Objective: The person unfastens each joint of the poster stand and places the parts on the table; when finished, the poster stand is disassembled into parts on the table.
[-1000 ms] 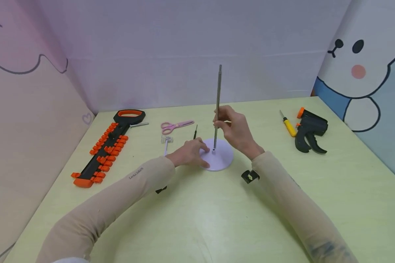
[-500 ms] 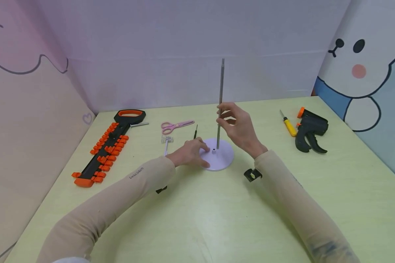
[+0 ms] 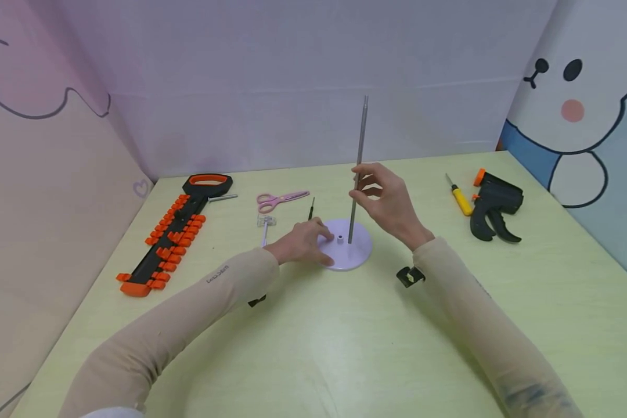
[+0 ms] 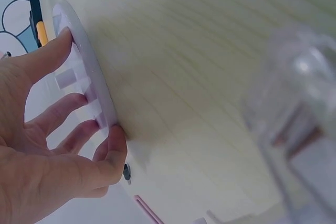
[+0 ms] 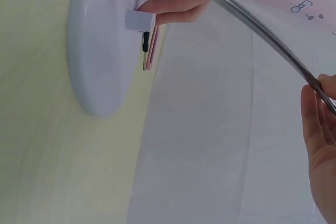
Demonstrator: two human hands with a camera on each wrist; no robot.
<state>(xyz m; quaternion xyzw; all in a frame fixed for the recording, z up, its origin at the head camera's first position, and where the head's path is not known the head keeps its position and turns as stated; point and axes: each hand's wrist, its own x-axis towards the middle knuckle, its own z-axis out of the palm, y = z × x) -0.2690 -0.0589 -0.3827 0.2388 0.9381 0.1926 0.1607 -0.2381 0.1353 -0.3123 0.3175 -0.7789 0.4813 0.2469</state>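
Head view: at the middle of the frame the right hand pinches a thin grey metal rod between thumb and fingertips about halfway up. The rod stands nearly upright, its lower tip just right of the small raised socket at the centre of a round pale lilac plastic base disc. The left hand lies with straight fingers pressed on the disc's left edge. To do this cleanly, I judge the tip wants to stay lifted clear of the socket, the rod vertical and the disc pinned flat so it does not skid.

Around them on the pale green table: a black and orange long clamp bar at left, pink-handled scissors and a small black-handled screwdriver above the disc, a clear plastic piece beside them, a yellow-handled screwdriver and a black trigger clamp head at right. The screwdriver lies close behind the left fingers; nothing else crowds the rod.

Left wrist view: at left of the frame the left hand's fingertips brace the disc's rim.

Right wrist view: the rod slants from upper centre to the right edge, its end clear of the socket at upper left.
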